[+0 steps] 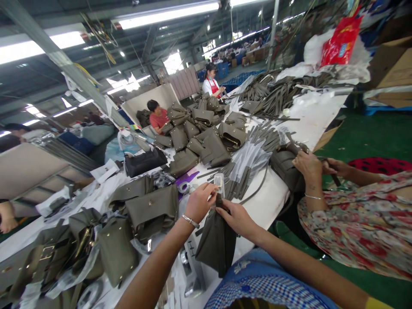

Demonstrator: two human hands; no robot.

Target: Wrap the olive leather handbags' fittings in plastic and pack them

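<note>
Here we are in the head view, the only one, with the clock centred on the wearer's two hands and twelve pointing up the picture. The left hand (201,201) is closed in a pinch at the gold-coloured rectangular buckle in clear plastic wrap (219,181). The right hand (240,219) comes in from four o'clock, thumb and fingers gripping the top of the dark olive, soft leather-like bag (215,246). That bag hangs just below, at six o'clock, in front of the wearer's body. Exactly how the fingertips meet the strap is too small to tell.

The step in hand looks like fine work on the buckle end; the next move calls for a firm right-hand hold and careful left-hand fingers, so the wrap and strap stay in line.

Around them on the white desk (273,201): an olive bag with a gold stud (152,208) at nine, a black bag (144,162) at ten, a heap of olive bags (206,133) towards twelve, plastic-wrapped olive strips (249,159) at one. At two, a co-worker's hands (309,167) are busy at another olive bag (285,169).
</note>
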